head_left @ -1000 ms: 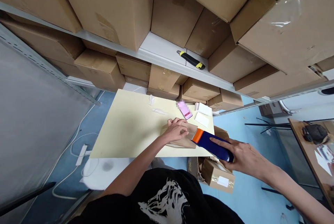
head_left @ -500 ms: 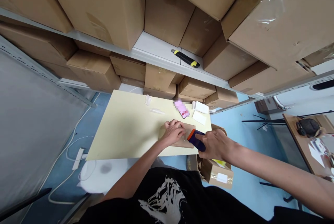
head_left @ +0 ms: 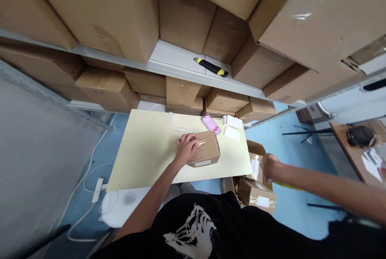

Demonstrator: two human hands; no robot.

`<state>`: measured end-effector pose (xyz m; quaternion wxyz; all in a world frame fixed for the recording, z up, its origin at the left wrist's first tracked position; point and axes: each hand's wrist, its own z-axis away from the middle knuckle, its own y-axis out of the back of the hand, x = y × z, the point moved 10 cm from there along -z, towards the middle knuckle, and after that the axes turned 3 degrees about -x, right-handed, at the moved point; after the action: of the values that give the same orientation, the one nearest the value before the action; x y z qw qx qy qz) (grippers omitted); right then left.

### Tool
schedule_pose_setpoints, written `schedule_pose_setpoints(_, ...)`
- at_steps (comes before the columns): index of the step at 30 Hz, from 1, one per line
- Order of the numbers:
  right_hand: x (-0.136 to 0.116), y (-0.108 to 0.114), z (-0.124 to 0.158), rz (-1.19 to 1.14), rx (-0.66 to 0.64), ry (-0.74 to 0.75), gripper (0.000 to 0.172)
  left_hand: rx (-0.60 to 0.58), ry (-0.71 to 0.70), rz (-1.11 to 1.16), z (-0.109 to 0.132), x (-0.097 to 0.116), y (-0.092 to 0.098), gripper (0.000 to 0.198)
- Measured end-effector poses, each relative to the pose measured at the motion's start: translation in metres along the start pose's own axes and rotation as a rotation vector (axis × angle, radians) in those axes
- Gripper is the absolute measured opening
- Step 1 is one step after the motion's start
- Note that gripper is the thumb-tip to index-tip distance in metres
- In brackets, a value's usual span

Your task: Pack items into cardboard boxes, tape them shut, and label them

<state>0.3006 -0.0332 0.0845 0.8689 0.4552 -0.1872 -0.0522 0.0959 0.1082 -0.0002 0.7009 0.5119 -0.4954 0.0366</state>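
A small cardboard box (head_left: 209, 143) with clear tape on top and a white label on its near side sits on the pale yellow table (head_left: 141, 150). My left hand (head_left: 187, 146) presses on its left part, fingers curled over the top. My right hand (head_left: 270, 166) is off the table's right edge, above an open carton (head_left: 256, 147) on the floor. It is smeared by motion and its fingers are hidden, so what it holds does not show. A yellow strip (head_left: 288, 186) shows under the right forearm.
A shelf holding several big cartons (head_left: 187, 13) and a black-yellow utility knife (head_left: 211, 66) rises behind the table. A pink phone-like item (head_left: 210, 123), white cards (head_left: 233, 132) and plastic scraps (head_left: 171, 118) lie on the table. Labelled boxes (head_left: 256, 196) stand in the floor carton.
My right hand, with the blue and orange tape dispenser in it before, has swung right, off the table. The dispenser no longer shows. My left hand has shifted left on the box.
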Motion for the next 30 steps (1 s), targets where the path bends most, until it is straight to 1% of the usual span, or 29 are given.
schedule_pose_setpoints(1, 0.021, -0.005, 0.005, 0.03, -0.058, -0.018, 0.023, 0.015, -0.005, 0.001, 0.0, -0.001, 0.004, 0.024)
schedule_pose_setpoints(3, 0.051, -0.01, 0.014, 0.076, -0.134, -0.034, 0.016, -0.015, -0.068, 0.007, 0.0, 0.01, 0.0, 0.024)
schedule_pose_setpoints(4, 0.06, -0.01, 0.017, 0.08, -0.129, -0.029, 0.023, -0.037, -0.094, 0.008, -0.001, 0.018, -0.005, 0.025)
schedule_pose_setpoints(5, 0.064, -0.01, 0.017, 0.06, -0.099, -0.017, 0.035, -0.049, -0.108, 0.005, -0.001, 0.026, -0.01, 0.025)
schedule_pose_setpoints(7, 0.062, -0.018, 0.012, -0.085, 0.018, 0.029, 0.059, -0.059, -0.119, -0.009, -0.001, 0.04, -0.019, 0.026)
schedule_pose_setpoints(9, 0.057, -0.037, 0.004, -0.377, 0.145, 0.053, 0.074, -0.056, -0.125, -0.031, -0.001, 0.048, -0.023, 0.027)
schedule_pose_setpoints(10, 0.057, -0.052, 0.0, -0.559, 0.201, 0.028, 0.077, -0.053, -0.124, -0.043, -0.002, 0.05, -0.023, 0.027)
schedule_pose_setpoints(13, 0.061, -0.113, -0.008, -1.13, 0.273, -0.133, 0.077, -0.047, -0.106, -0.078, -0.005, 0.05, -0.022, 0.027)
schedule_pose_setpoints(15, 0.055, -0.143, -0.005, -1.452, 0.333, -0.171, 0.077, -0.042, -0.089, -0.104, -0.007, 0.05, -0.022, 0.026)
schedule_pose_setpoints(16, 0.053, -0.152, -0.001, -1.592, 0.37, -0.167, 0.077, -0.039, -0.077, -0.117, -0.007, 0.05, -0.022, 0.025)
schedule_pose_setpoints(18, 0.048, -0.162, 0.008, -1.834, 0.42, -0.135, 0.075, -0.036, -0.055, -0.142, -0.008, 0.052, -0.025, 0.024)
schedule_pose_setpoints(21, 0.047, -0.168, 0.022, -2.088, 0.408, -0.079, 0.073, -0.06, -0.068, -0.187, -0.005, 0.059, -0.03, 0.025)
schedule_pose_setpoints(23, 0.053, -0.169, 0.028, -2.158, 0.405, -0.052, 0.074, -0.075, -0.095, -0.216, -0.002, 0.063, -0.033, 0.027)
schedule_pose_setpoints(26, 0.065, -0.174, 0.027, -2.149, 0.398, -0.045, 0.075, -0.077, -0.105, -0.241, 0.001, 0.066, -0.032, 0.028)
schedule_pose_setpoints(28, 0.069, -0.179, 0.016, -2.093, 0.363, -0.038, 0.072, -0.077, -0.097, -0.248, 0.001, 0.066, -0.031, 0.028)
schedule_pose_setpoints(30, 0.068, -0.183, -0.002, -1.978, 0.315, -0.009, 0.068, -0.076, -0.083, -0.252, 0.001, 0.067, -0.031, 0.029)
